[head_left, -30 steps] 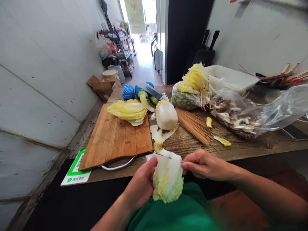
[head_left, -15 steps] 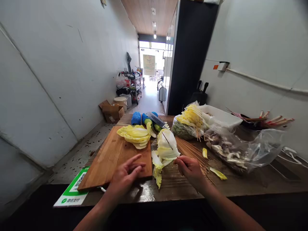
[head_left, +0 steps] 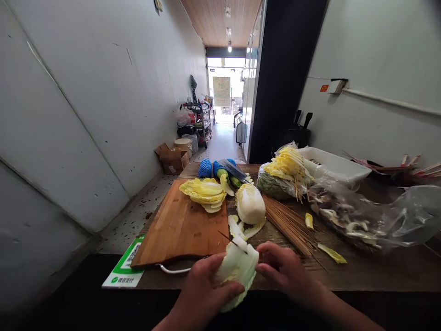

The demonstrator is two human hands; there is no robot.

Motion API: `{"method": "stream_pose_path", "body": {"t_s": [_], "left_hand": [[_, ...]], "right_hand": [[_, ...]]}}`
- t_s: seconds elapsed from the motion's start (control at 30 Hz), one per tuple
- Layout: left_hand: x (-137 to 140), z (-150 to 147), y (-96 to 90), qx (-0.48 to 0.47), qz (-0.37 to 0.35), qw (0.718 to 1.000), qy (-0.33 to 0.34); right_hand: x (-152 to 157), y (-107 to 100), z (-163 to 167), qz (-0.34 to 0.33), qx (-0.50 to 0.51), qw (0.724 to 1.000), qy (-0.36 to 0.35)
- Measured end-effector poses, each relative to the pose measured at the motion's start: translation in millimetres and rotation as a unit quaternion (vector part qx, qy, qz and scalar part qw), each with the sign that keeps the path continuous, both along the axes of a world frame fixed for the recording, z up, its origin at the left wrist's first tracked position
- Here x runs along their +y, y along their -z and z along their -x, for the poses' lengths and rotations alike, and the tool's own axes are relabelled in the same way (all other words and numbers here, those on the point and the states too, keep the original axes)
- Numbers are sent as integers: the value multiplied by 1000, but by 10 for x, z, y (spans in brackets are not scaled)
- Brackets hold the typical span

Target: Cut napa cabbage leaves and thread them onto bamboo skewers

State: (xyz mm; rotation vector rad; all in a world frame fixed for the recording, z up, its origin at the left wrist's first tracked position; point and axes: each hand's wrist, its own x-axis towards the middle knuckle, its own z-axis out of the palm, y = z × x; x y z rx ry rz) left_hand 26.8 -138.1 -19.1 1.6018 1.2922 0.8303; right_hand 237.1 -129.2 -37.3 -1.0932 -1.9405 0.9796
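The left hand (head_left: 206, 287) grips a cabbage leaf (head_left: 238, 265) pierced by a skewer (head_left: 225, 236) — the right hand (head_left: 283, 269) curls at its edge, whether gripping I cannot tell.

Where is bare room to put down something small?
Bare: the cutting board between leaf stack and handle, and the table's front strip right of the nearer yellow leaf. Crowded: around the whole cabbage, skewers and mushroom bag, and where the left hand holds a cabbage leaf.
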Motion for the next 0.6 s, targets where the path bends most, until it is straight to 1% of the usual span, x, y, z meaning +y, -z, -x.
{"method": "stream_pose_path", "body": {"t_s": [0.03,0.07,0.1,0.13,0.17,0.2,0.23,0.27,0.3,0.33,0.37,0.4,0.47,0.53,0.57,0.6], "left_hand": [[13,-9,13,-21,41,998,31],[43,-14,12,-45,71,994,73],[90,-10,-7,-66,94,986,117],[156,6,-42,-80,107,979,153],[242,36,-94,-79,106,976,171],[349,80,-157,-61,86,980,166],[475,135,-227,-35,42,989,134],[617,196,-298,21,-21,997,76],[771,258,-362,86,-105,991,10],[930,314,-417,138,-198,970,-39],[1089,358,-459,196,-251,947,-44],[1242,388,-488,255,-283,924,-32],[1512,398,-515,369,-310,876,18],[1731,358,-521,453,-319,831,51],[1824,328,-521,479,-321,815,58],[1911,298,-521,492,-317,809,59]], "right_hand": [[16,34,-4,73,53,996,-26],[34,67,-12,138,107,983,-61],[53,95,-27,189,155,965,-96],[69,117,-51,222,191,949,-120],[79,132,-87,239,217,938,-129],[82,139,-133,245,236,932,-124],[78,142,-187,243,252,930,-110],[68,141,-246,242,266,929,-90],[54,140,-306,241,275,928,-68],[37,141,-361,242,278,929,-46],[21,144,-409,244,274,930,-26],[9,153,-447,246,267,932,-7],[-1,185,-495,247,254,935,24],[11,230,-517,238,255,936,44],[23,252,-524,233,258,936,50],[38,271,-530,231,261,936,52]]}}
